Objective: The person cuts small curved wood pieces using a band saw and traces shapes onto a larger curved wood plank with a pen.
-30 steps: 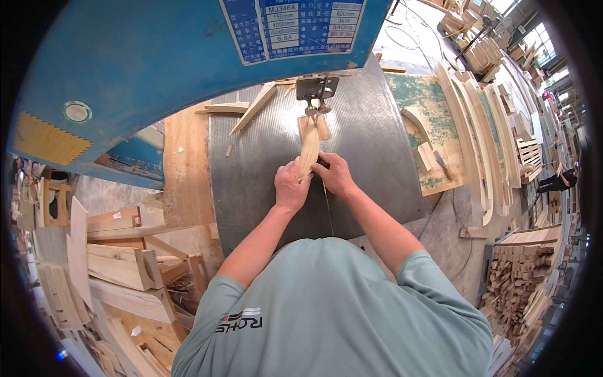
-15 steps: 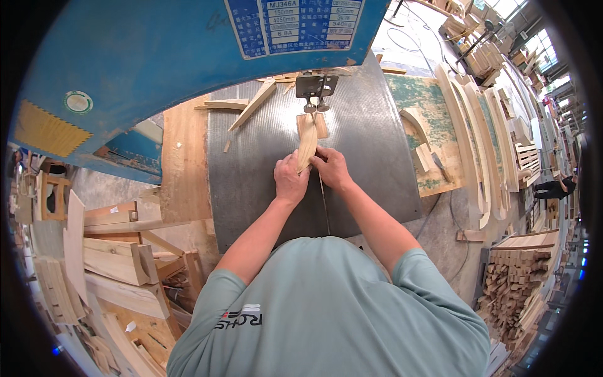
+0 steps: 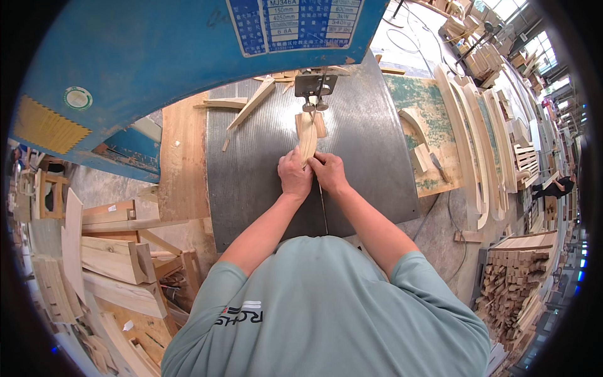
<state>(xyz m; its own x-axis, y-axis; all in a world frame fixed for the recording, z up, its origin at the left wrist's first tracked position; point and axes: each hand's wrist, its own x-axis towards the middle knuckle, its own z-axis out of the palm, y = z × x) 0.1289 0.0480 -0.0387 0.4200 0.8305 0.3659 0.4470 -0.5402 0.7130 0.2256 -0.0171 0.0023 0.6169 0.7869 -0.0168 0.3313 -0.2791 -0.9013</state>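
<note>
Both hands grip the near end of a curved, pale wooden piece [image 3: 307,141] lying on the grey metal table [image 3: 251,182] of a band saw. My left hand [image 3: 294,174] is closed on its left side, and my right hand [image 3: 329,171] pinches it from the right with thumb and fingers. The far end of the piece is at the blade, just under the metal blade guide [image 3: 315,86]. A flat wooden block [image 3: 321,125] sits around the blade beside the piece. My fingers hide the piece's near tip.
A blue saw frame [image 3: 138,56] rises at upper left. Offcuts [image 3: 254,102] lie at the table's far left. On the right, a worn green board [image 3: 433,182] bears a knife [image 3: 438,167] and curved wood. Stacked timber stands on both sides; a person [image 3: 556,187] is far right.
My left hand has shifted slightly right, turning the near end of the wooden piece a little the same way. Both hands keep their grip on it.
</note>
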